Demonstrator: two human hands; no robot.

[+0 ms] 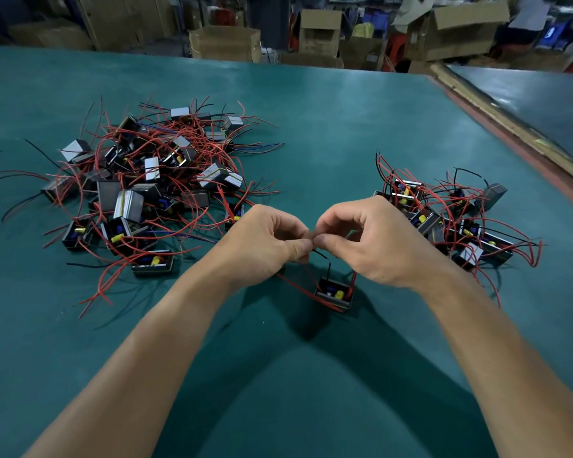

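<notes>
A small black box-shaped component (334, 296) with a yellow part inside and red and black wires lies on the green table (328, 133), just below my hands. My left hand (265, 242) and my right hand (374, 239) meet above it, thumbs and fingertips pinching the end of its black wire (325, 259) between them. A red wire (295, 285) from the component trails left under my left hand.
A big heap of the same wired components (139, 180) lies at the left. A smaller heap (450, 219) lies at the right, close to my right wrist. Cardboard boxes (225, 44) stand beyond the far edge. A second table (536, 107) adjoins at the right.
</notes>
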